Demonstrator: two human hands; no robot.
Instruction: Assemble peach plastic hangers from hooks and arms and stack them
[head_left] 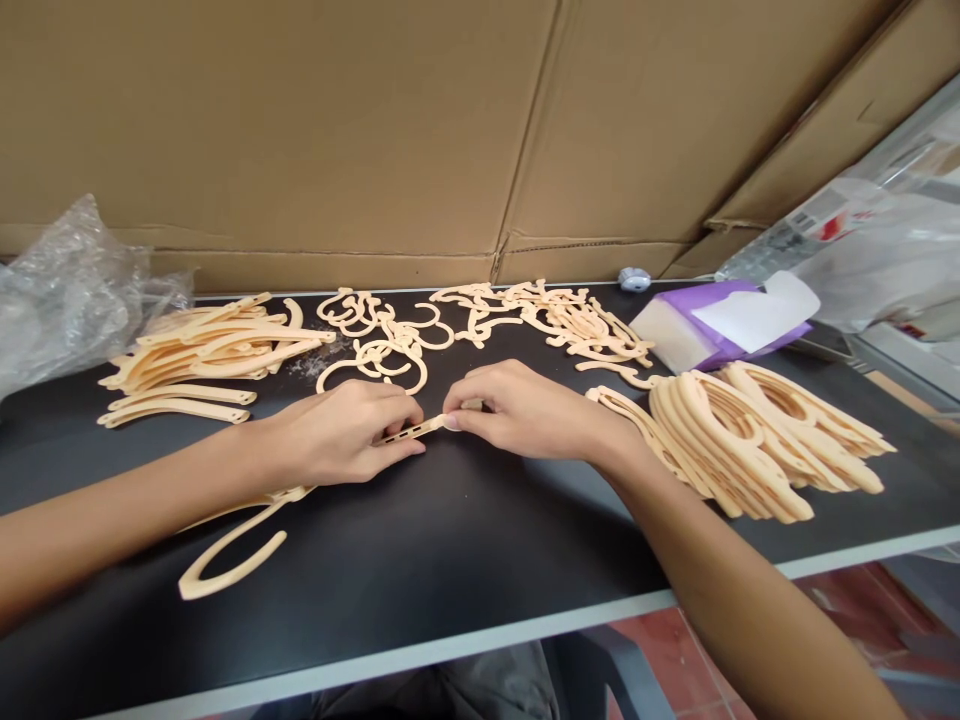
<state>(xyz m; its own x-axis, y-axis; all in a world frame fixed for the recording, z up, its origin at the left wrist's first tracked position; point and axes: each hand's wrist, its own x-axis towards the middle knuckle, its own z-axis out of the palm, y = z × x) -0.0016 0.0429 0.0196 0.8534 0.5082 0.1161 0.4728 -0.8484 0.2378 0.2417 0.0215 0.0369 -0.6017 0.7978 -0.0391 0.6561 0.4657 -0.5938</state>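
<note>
In the head view my left hand (349,430) grips a narrow cream plastic hanger part (412,433) with a row of dark slots. My right hand (517,408) pinches the far end of that same part between thumb and fingertips. The fingers cover much of it, so its full shape is hidden. Below my left wrist lies a cream piece with a large curved loop (232,575), partly covered by the forearm. Just beyond my hands is a group of hook-shaped pieces (390,350).
Long curved arms (217,345) are heaped at the left beside clear plastic wrap (75,290). Small wavy parts (577,325) lie at the back. Stacked hanger-like pieces (727,440) sit right, near a purple tissue pack (697,325). Cardboard (337,130) stands behind the black table (480,560).
</note>
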